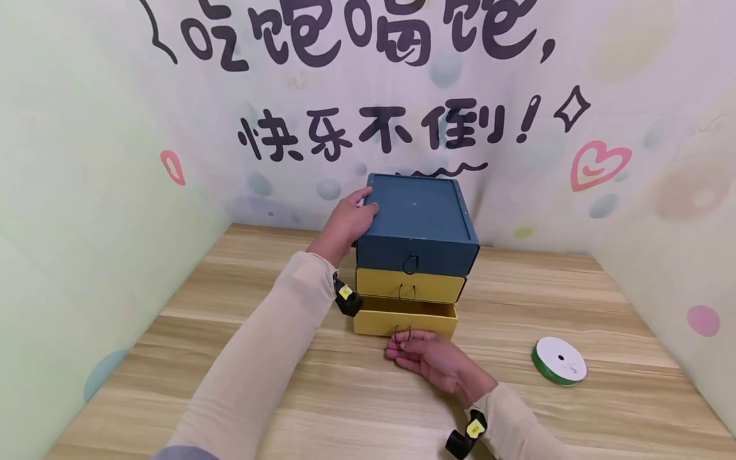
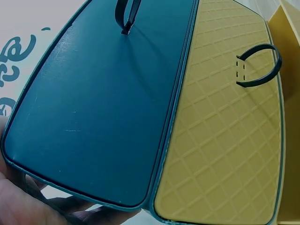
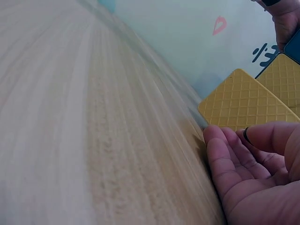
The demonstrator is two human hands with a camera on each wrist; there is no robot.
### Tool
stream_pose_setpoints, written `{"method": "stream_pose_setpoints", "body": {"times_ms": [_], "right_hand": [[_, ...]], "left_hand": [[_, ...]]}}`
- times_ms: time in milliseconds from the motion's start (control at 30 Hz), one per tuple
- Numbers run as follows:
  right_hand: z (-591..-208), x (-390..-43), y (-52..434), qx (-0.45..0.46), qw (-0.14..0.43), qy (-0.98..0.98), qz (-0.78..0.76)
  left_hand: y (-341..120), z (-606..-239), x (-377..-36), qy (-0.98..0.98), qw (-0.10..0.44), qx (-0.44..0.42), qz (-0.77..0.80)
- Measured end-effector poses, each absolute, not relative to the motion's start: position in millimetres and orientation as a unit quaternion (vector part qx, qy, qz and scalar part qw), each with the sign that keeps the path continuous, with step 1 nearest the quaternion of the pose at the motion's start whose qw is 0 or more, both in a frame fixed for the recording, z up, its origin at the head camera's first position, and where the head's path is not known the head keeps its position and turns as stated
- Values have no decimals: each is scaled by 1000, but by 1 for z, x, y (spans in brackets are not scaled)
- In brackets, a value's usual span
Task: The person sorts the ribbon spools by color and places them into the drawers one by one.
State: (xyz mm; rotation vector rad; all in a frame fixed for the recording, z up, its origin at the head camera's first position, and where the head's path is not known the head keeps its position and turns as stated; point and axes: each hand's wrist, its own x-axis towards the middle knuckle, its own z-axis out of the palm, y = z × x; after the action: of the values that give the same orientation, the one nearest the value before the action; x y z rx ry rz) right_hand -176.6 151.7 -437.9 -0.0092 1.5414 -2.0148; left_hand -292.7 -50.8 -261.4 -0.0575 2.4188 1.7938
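Note:
A three-tier drawer box [image 1: 422, 207] stands on the table, with a blue top tier and two yellow drawers below. Each front carries a dark loop handle. The bottom yellow drawer [image 1: 374, 323] is pulled partly out; the middle yellow drawer [image 1: 376, 282] and blue drawer [image 1: 382, 253] are closed. My right hand [image 1: 439, 363] pinches the bottom drawer's loop handle [image 3: 245, 135] between thumb and fingers. My left hand [image 1: 351, 222] rests against the box's upper left edge, thumb on the lid; its lower fingers are partly hidden in the left wrist view.
A spool of green ribbon [image 1: 562, 361] with a white face lies to the right on the wooden table [image 1: 276, 396]. Behind the box rises a printed backdrop [image 1: 517, 191] with black lettering, and similar side panels flank the table.

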Motion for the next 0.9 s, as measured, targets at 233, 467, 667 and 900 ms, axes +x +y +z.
{"method": "stream_pose_setpoints", "body": {"times_ms": [233, 467, 667, 900], "right_hand": [[-438, -171, 153, -18, 296, 587, -753], [-439, -164, 152, -28, 285, 596, -750], [-438, -159, 150, -33, 277, 605, -746], [-437, -151, 150, -46, 282, 612, -738]], "left_hand": [[-51, -262, -293, 800, 64, -19, 596], [-50, -262, -294, 802, 63, -21, 594], [-51, -263, -295, 802, 65, -22, 593], [-52, -263, -295, 801, 65, -20, 595]]}}
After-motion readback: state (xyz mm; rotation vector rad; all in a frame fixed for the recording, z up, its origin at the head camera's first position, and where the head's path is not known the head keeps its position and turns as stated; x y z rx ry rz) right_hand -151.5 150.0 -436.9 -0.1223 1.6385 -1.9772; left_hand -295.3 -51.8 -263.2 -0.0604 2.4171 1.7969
